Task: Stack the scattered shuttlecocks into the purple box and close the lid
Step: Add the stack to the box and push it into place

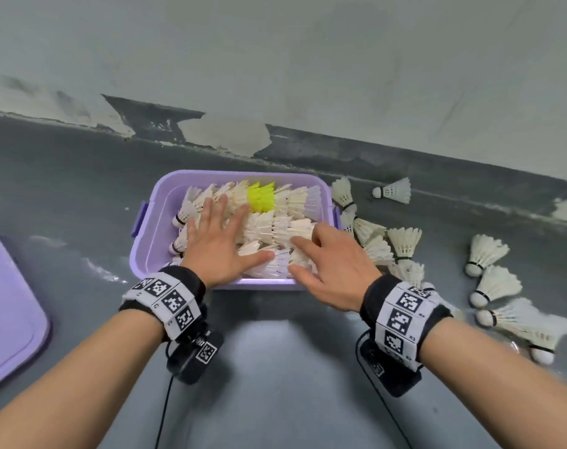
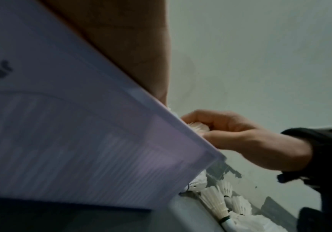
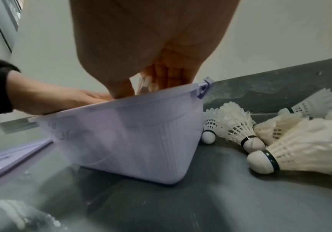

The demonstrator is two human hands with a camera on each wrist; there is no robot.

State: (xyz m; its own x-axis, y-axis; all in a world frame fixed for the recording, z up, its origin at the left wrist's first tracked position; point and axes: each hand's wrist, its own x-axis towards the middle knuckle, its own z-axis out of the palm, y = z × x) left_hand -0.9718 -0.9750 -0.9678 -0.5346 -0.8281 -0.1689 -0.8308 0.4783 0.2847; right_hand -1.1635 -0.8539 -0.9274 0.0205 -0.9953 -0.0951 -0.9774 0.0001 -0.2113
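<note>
One purple box (image 1: pixel 149 254) (lid (image 1: pixel 10 306) off), left hand (image 1: pixel 217 244) flat on shuttlecocks (image 1: pixel 285 228), right hand (image 1: pixel 334 270) fingers curled among them, grip unclear

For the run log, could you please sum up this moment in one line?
left hand: flat on shuttlecocks | right hand: fingers curled among them | purple box: open | lid: floor, left | loose shuttlecocks: right

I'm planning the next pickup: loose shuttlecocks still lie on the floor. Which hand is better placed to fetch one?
Probably the right hand. The loose shuttlecocks all lie to the right of the purple box, just beyond it. The left hand lies flat on the packed ones, on the lid's side.
</note>
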